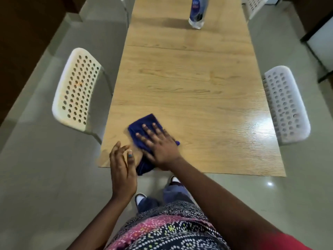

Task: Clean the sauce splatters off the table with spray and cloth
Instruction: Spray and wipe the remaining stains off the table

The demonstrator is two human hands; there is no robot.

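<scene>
Fingers spread flat, the right hand [158,144] pressed the cloth [144,130] on the table's [198,87] near left corner; soft, light, probably best palmed, while the left hand [122,165] hovered, fingers loosely apart.

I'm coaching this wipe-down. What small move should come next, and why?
Probably sweep the blue cloth rightward along the table's near edge. The right hand presses it flat at the near left corner, the left hand hovers open beside it, and the wood to the right looks unwiped.
</scene>
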